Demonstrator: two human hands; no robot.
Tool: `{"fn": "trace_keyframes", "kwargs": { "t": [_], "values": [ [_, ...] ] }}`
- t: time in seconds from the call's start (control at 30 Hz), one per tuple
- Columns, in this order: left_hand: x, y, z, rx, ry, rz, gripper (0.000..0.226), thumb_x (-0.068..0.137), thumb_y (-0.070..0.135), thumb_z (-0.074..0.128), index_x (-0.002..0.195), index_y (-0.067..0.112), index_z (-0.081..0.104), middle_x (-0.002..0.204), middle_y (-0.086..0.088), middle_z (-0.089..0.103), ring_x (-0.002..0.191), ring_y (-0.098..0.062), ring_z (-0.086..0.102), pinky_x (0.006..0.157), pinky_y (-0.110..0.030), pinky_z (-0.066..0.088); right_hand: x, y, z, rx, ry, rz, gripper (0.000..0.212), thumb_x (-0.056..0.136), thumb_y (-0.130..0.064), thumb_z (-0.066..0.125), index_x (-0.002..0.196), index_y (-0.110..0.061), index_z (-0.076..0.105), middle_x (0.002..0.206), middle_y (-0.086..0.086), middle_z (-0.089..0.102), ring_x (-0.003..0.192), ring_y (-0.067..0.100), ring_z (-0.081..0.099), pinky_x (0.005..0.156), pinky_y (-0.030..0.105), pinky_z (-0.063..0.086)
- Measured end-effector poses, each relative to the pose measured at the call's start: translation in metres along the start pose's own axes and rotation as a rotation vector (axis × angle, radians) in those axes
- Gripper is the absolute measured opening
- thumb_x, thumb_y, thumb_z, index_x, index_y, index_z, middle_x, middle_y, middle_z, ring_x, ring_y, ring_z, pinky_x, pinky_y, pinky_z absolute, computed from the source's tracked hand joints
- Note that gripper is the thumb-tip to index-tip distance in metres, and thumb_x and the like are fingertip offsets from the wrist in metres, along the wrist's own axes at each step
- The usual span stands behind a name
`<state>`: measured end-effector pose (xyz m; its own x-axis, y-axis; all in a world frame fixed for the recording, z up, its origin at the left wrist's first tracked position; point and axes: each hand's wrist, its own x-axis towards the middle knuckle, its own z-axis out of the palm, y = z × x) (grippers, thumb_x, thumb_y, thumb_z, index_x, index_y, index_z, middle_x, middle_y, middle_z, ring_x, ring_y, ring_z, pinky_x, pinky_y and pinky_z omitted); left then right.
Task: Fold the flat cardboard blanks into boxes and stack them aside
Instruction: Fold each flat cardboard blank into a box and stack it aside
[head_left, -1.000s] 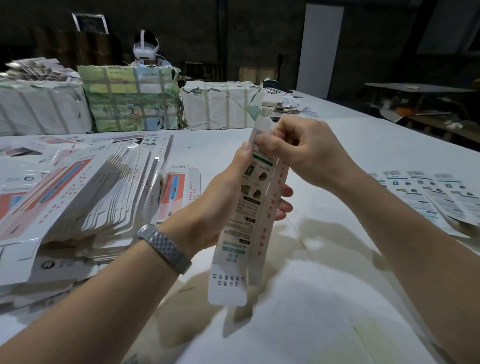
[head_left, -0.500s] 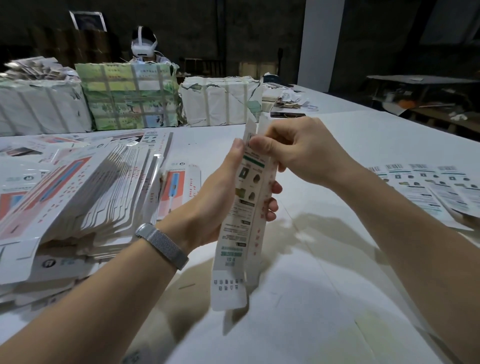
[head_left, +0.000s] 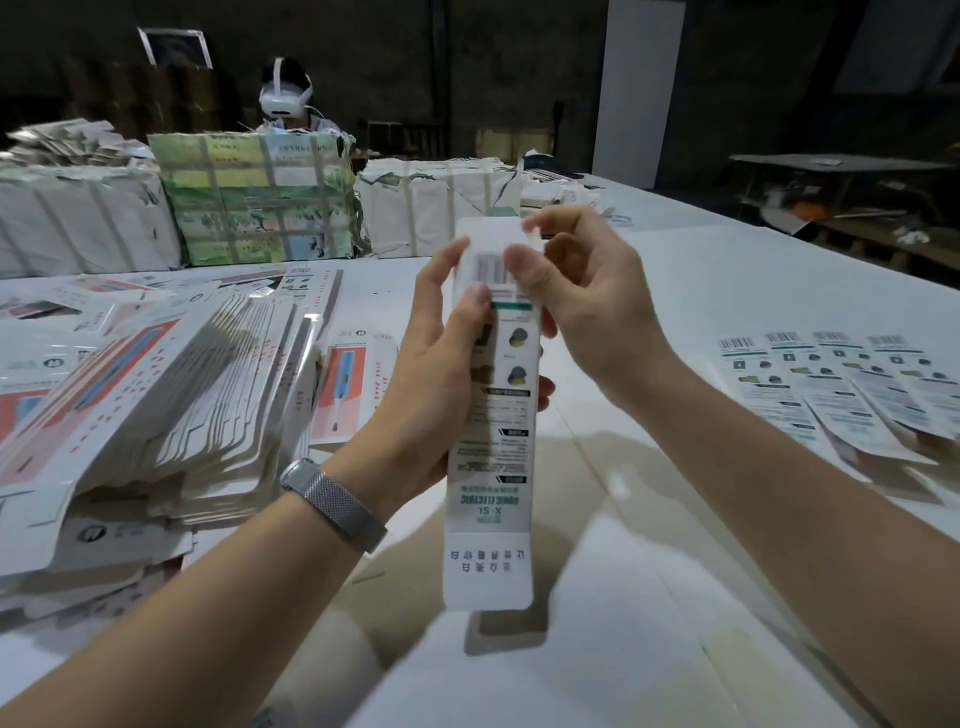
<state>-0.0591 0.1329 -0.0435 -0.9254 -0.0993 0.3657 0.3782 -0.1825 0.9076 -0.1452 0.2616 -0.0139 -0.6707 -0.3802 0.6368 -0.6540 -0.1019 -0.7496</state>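
Long narrow white cardboard box blank with green lettering and a barcode (head_left: 493, 415), held upright above the white table (head_left: 675, 623), printed face toward the camera, upper flap (head_left: 485, 234) standing up and lower flap (head_left: 488, 571) hanging loose below. Gripped round its left edge by the left hand (head_left: 441, 374), thumb across the printed face, fingertips showing past the right edge, a silver mesh watch band (head_left: 335, 501) at the wrist. Pinched near the top right by the right hand (head_left: 587, 306), thumb pressed beside the barcode, forefinger curled over the upper corner. Step in hand, by the look of it: squaring the sleeve and closing the top end. Next move likely calls for bending the upper flap over and tucking it in while the left hand keeps the sleeve from collapsing, then the same at the lower flap. Compared with half a second ago: turned from nearly edge-on to face-on, top flap now spread in full view, right thumb shifted onto the barcode panel. Off to the left, a leaning stack of flat red-and-white blanks (head_left: 145, 405); to the right, a row of finished green-printed boxes (head_left: 831, 384) lying side by side on the table.
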Motion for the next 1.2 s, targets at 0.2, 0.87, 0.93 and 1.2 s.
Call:
{"fn": "trace_keyframes", "kwargs": {
  "t": [0.2, 0.87, 0.93, 1.2],
  "values": [
    [0.002, 0.000, 0.004, -0.027, 0.080, 0.019, 0.022, 0.110, 0.033, 0.030, 0.130, 0.033, 0.040, 0.085, -0.008, 0.073, 0.069, -0.030, 0.070, 0.061, -0.041, 0.059, -0.005, 0.002, 0.006, 0.151, -0.144, 0.135, 0.028, 0.094, -0.023, 0.061, 0.123, -0.023, 0.062, 0.105, 0.019, 0.065, 0.082, 0.027, 0.062, 0.062, 0.043, 0.051],
    [-0.001, 0.004, 0.006, -0.033, -0.031, -0.095, 0.047, 0.109, 0.037, 0.035, 0.138, 0.067, 0.016, 0.080, -0.009, 0.072, 0.064, -0.035, 0.070, 0.058, -0.041, 0.059, -0.004, -0.001, 0.001, 0.358, -0.069, 0.221, 0.011, 0.085, -0.016, 0.060, 0.094, -0.014, 0.066, 0.084, 0.002, 0.068, 0.087, 0.027, 0.060, 0.078, 0.048, 0.043],
    [-0.001, 0.004, 0.004, 0.006, -0.042, -0.096, 0.044, 0.109, 0.037, 0.034, 0.140, 0.065, 0.020, 0.082, -0.010, 0.072, 0.065, -0.036, 0.071, 0.057, -0.040, 0.059, -0.002, -0.005, 0.001, 0.318, -0.063, 0.254, 0.018, 0.090, -0.028, 0.056, 0.082, -0.014, 0.063, 0.078, 0.001, 0.066, 0.081, 0.019, 0.064, 0.075, 0.038, 0.050],
    [-0.001, 0.003, 0.003, 0.098, -0.088, -0.093, 0.041, 0.109, 0.039, 0.031, 0.146, 0.055, 0.027, 0.085, -0.010, 0.072, 0.067, -0.035, 0.072, 0.055, -0.039, 0.058, 0.006, -0.011, -0.007, 0.205, -0.093, 0.308, 0.020, 0.093, -0.009, 0.060, 0.113, -0.012, 0.063, 0.088, 0.004, 0.070, 0.082, 0.021, 0.067, 0.083, 0.044, 0.057]
  ]
}}
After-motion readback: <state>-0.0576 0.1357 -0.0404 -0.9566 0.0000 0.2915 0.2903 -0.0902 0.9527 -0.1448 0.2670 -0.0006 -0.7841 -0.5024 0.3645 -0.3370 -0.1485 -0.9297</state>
